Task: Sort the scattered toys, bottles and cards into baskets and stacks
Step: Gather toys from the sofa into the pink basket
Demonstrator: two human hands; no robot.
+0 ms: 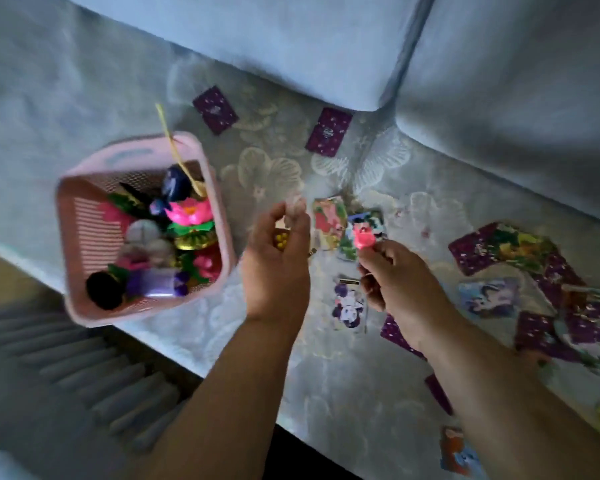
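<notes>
Head: left hand grips yellow-beaded toy; right hand pinches pink toy; basket at seat edge.

A pale sofa seat with a faint floral pattern spans the middle. At the far side lie two plain light-blue cushions, the left cushion touching the right cushion. A ribbed grey mat lies near left.
</notes>
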